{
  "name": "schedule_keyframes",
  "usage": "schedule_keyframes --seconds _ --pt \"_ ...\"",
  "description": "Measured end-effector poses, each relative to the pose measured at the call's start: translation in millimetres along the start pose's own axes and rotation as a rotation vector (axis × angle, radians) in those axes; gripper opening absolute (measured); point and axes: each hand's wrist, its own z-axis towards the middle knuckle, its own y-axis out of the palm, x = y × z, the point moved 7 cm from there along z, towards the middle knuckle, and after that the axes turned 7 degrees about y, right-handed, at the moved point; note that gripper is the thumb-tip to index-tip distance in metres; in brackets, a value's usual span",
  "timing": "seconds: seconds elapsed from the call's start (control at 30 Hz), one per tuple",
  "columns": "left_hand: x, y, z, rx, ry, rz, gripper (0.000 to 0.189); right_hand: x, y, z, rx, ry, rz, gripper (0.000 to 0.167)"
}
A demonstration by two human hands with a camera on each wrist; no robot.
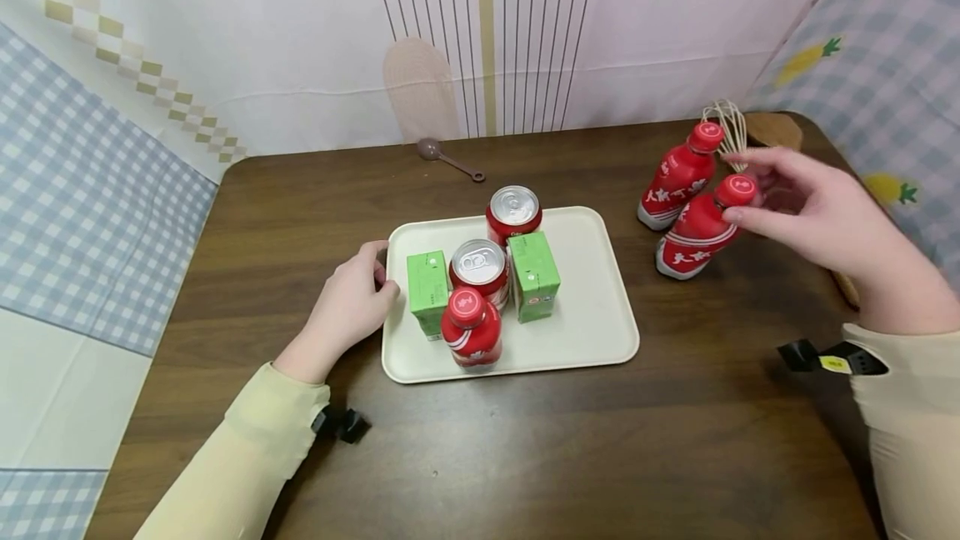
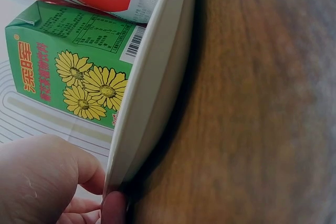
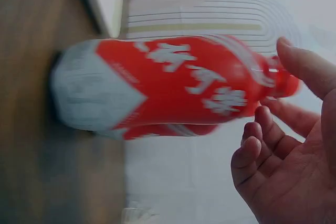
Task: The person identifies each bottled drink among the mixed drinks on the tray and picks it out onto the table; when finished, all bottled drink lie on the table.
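A cream tray carries two red drink cans, two green drink cartons and one red-labelled bottle. My left hand grips the tray's left rim; its fingertips wrap the edge in the left wrist view, beside a carton with yellow flowers. To the right of the tray, two more red bottles stand on the table. At the neck of the nearer bottle, my right hand has its thumb on one side and fingers spread behind. The farther bottle stands just behind it.
A brown spoon lies at the table's back edge. Behind the right hand are a whisk and a wooden utensil. A patterned cloth rises behind the wooden table.
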Motion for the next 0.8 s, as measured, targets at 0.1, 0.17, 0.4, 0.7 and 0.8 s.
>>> schedule_keyframes --seconds 0.1,0.17,0.4,0.7,0.8 --pt "-0.2 0.2 0.4 0.003 0.003 0.0 0.056 -14.8 -13.0 -6.0 0.09 -0.004 0.074 0.055" --pt "0.1 -0.1 0.7 0.002 0.005 -0.003 0.056 -32.8 -19.8 -13.2 0.158 -0.065 0.105 0.049" --pt "-2.6 4.1 0.9 -0.015 -0.011 -0.011 0.057 -102.4 -0.9 -34.9 0.045 -0.352 0.416 0.031" --pt "-3.1 2.1 1.4 -0.009 -0.009 -0.014 0.056 -153.0 40.3 -34.0 -0.177 -0.482 0.381 0.036" --pt "-3.7 2.2 2.2 -0.013 -0.011 -0.012 0.057 -170.1 57.9 -28.3 -0.226 -0.531 0.263 0.044"
